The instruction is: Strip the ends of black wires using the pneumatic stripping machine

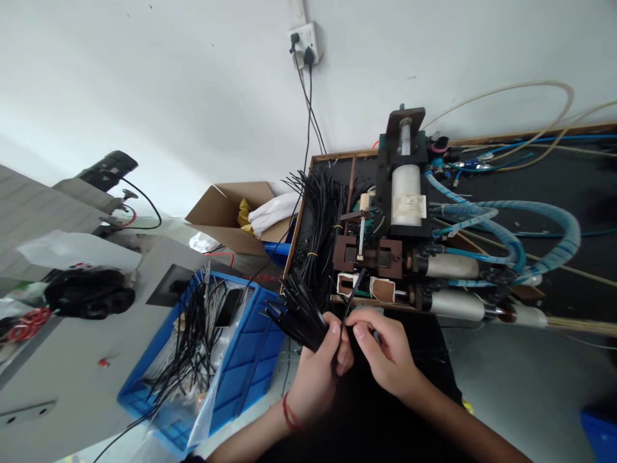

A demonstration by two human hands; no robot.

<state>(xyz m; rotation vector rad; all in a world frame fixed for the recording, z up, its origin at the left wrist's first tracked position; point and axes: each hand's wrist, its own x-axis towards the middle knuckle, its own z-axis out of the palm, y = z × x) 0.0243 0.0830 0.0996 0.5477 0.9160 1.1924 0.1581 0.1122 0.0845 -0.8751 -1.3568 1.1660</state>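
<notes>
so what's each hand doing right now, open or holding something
Left hand: closed around a bundle of thin black cables.
Right hand: partly curled at a single thin black cable; whether gripping, cannot be told.

An open cardboard box (222, 240) held yellow material (244, 214) and white material (274, 212); black plugs (309, 56) sat in a white wall socket (307, 35).

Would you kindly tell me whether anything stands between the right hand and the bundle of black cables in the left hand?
Yes: the left hand itself, closed around the bundle, and a single black cable rising by the fingertips of the right hand. Nothing else visible stands there.
</notes>
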